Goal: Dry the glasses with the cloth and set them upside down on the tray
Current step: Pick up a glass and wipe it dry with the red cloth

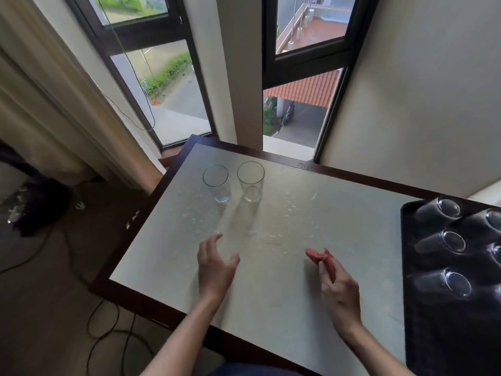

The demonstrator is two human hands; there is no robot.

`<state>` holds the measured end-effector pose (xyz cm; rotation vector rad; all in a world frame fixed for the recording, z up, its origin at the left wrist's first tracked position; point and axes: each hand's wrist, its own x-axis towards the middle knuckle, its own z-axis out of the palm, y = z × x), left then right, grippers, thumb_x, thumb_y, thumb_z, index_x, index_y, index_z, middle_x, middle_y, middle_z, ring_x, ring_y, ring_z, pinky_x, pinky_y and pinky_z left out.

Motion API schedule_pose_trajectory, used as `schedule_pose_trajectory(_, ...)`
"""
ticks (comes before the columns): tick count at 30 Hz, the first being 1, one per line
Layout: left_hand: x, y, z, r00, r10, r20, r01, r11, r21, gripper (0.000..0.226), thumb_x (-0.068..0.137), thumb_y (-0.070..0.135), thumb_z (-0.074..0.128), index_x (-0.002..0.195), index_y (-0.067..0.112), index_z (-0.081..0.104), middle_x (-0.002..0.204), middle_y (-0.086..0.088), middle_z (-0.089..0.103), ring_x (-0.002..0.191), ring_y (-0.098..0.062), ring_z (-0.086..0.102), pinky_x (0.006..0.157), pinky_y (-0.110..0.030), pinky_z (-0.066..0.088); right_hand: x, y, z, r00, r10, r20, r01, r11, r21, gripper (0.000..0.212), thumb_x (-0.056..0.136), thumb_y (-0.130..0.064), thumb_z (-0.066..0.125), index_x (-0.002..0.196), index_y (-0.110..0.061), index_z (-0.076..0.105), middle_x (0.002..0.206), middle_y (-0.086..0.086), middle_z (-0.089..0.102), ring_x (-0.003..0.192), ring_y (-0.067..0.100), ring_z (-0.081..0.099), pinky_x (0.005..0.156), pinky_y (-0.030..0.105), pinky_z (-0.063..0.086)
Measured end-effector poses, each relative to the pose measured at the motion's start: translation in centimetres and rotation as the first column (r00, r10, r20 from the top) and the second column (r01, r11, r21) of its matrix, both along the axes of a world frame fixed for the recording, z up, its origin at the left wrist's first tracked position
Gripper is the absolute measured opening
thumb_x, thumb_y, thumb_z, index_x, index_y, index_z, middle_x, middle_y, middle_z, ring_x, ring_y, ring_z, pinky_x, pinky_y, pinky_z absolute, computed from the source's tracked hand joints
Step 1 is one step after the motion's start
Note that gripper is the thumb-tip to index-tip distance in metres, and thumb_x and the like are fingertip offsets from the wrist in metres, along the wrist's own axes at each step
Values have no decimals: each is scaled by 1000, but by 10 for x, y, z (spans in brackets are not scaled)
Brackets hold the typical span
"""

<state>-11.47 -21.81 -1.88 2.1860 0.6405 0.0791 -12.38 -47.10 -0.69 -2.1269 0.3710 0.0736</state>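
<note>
Two glasses [217,183] are seen upright, well apart from the tray [433,343]. Step?
— Fetching. Left hand [215,264] is spread, empty; cloth [322,260] is gripped by right hand [339,289]. One glass is to be picked next.

**Table at the window, grey daylight**

A pale-topped table [339,226] with a dark wood frame stands against two dark-framed windows [168,85], which are split by a cream pillar [238,77]. Soft daylight comes in (a street and an orange tiled roof [303,89] show below). A beige curtain [54,90] hangs on the left, and black cables [87,322] trail over the brownish floor [40,308]. A plain wall [420,90] rises on the right.
</note>
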Motion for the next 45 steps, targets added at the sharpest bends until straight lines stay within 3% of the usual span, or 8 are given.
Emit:
schedule_pose_trajectory(3,57,23,15,994,107,36,-105,994,-40,74,79,14,80,143,10,43,140,-13,47,128,-30,49,99,-30,39,26,8,24,999,-18,-51,32,960,277,17,100,-25,55,105,-25,72,100,-6,76,98,16,71,90,38,54)
schedule_pose_trajectory(7,117,46,25,987,144,74,-137,986,-90,96,73,22,88,150,10,31,152,-12,40,139,-29,42,106,-34,38,46,16,65,990,-8,-138,79,851,519,17,101,-24,52,103,-18,68,87,33,66,67,31,59,62,45,46)
schedule_pose_trajectory(14,153,50,11,988,78,132,-49,976,-210,91,76,15,87,148,11,29,149,-5,51,137,-21,47,103,-22,32,43,23,93,976,-52,-212,184,722,667,19,102,-23,50,107,-13,65,86,21,75,71,40,64,67,52,44)
schedule_pose_trajectory(25,80,36,46,989,78,128,1,850,-527,63,75,25,86,127,19,52,117,-6,67,113,-26,65,103,-39,49,25,25,93,959,-116,-257,275,586,762,25,102,-25,46,114,-11,64,99,27,72,81,42,63,75,54,47)
schedule_pose_trajectory(31,11,-35,87,997,-18,82,75,609,-790,87,69,29,88,140,23,38,106,-11,76,89,-15,71,82,-33,50,-2,40,109,998,58,18,-57,792,608,38,96,-38,53,133,-47,55,130,-6,65,120,19,59,103,38,47)
schedule_pose_trajectory(37,-21,-104,125,992,-95,78,106,345,-932,67,82,50,66,137,17,47,117,-11,74,113,-26,70,93,-40,53,-41,47,122,920,326,217,-343,938,43,77,86,-72,35,151,-53,-2,160,-33,-3,148,-7,8,116,19,25)
schedule_pose_trajectory(42,-32,-135,142,969,-227,97,189,429,-883,71,77,65,61,135,25,51,124,-5,71,116,-20,68,99,-54,53,-13,22,131,968,91,235,-188,880,437,64,91,-63,41,150,-41,27,149,-20,45,134,5,49,104,35,50)
schedule_pose_trajectory(45,-28,-144,149,969,-220,113,203,445,-872,64,82,62,59,130,21,59,123,-6,71,115,-21,68,100,-52,54,-11,19,140,965,54,257,-176,859,481,56,95,-46,41,149,-39,30,150,-19,45,129,3,53,99,35,53)
